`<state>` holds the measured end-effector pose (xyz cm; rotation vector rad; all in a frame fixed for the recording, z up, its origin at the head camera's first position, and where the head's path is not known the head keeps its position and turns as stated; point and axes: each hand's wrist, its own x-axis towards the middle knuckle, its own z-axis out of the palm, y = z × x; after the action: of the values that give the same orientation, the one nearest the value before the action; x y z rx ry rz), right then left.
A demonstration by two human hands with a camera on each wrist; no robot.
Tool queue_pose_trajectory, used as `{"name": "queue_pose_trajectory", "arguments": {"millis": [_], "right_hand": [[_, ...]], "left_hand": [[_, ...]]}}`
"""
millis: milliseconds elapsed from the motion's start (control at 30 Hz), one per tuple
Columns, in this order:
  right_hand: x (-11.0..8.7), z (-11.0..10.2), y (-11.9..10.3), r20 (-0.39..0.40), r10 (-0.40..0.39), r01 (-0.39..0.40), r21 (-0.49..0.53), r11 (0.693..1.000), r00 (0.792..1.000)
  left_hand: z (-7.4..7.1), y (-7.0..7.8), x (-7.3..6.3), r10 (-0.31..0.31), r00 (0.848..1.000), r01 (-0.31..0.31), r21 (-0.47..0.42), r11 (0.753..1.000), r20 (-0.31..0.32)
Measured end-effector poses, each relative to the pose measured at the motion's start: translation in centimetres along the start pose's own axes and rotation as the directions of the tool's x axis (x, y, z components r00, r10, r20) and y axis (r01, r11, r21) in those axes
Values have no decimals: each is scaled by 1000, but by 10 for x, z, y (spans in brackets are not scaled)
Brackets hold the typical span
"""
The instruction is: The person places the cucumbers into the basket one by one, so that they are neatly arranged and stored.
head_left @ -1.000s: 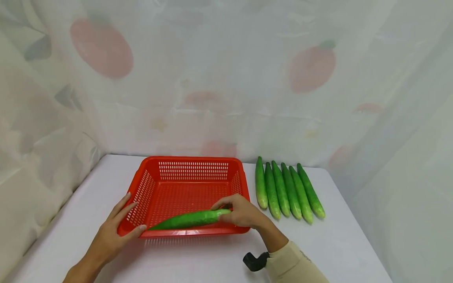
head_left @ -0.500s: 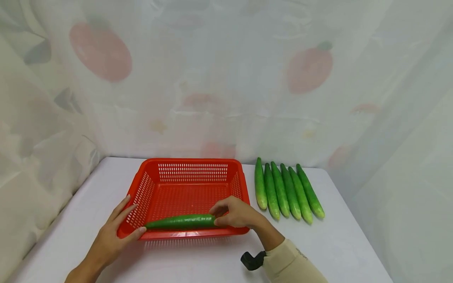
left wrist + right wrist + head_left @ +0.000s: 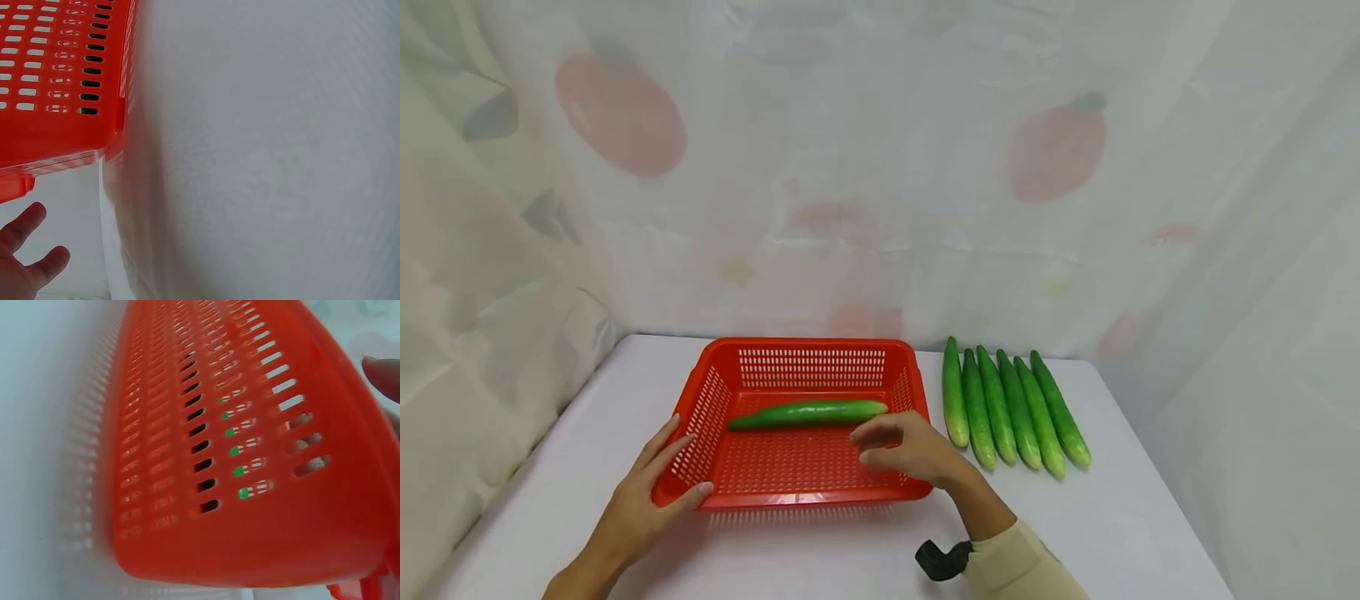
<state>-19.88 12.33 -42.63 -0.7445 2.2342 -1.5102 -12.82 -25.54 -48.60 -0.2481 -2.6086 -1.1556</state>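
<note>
One green cucumber (image 3: 808, 412) lies crosswise on the floor of the red slotted basket (image 3: 797, 500), a little behind its middle. My right hand (image 3: 910, 450) hovers over the basket's front right part with fingers loosely bent and holding nothing. Its thumb and fingers sit just in front of the cucumber's pale end. My left hand (image 3: 643, 500) is at the front left corner, thumb at the front rim, other fingers spread straight along the left side. In the left wrist view, two fingers (image 3: 50, 265) show beside the basket's wall (image 3: 50, 134). Green shows through the slots in the right wrist view.
Several more cucumbers (image 3: 1015, 408) lie side by side on the white table (image 3: 1120, 517), right of the basket. A patterned white curtain (image 3: 880, 208) hangs behind. A black wrist piece (image 3: 942, 560) sits beside the right sleeve (image 3: 1018, 562).
The cucumber has gone from the basket's front wall back to just behind the middle of its floor. My right hand has let go of it; my left hand stays at the corner.
</note>
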Motion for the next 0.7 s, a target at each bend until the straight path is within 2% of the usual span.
{"name": "queue_pose_trajectory", "arguments": {"millis": [167, 300, 500, 700], "right_hand": [[-9, -8, -3, -60, -68, 72, 65, 995, 996], [-18, -17, -8, -132, -123, 137, 101, 985, 984], [-31, -32, -17, -234, -183, 217, 131, 967, 955], [-43, -45, -23, -312, -239, 282, 101, 954, 919]], "left_hand": [[1, 0, -1, -6, 1000, 6, -1, 1000, 3], [1, -1, -1, -4, 1000, 4, 0, 1000, -3], [1, 0, 0, -17, 1000, 17, 4, 1000, 6], [1, 1, 0, -24, 1000, 24, 3, 1000, 10]]}}
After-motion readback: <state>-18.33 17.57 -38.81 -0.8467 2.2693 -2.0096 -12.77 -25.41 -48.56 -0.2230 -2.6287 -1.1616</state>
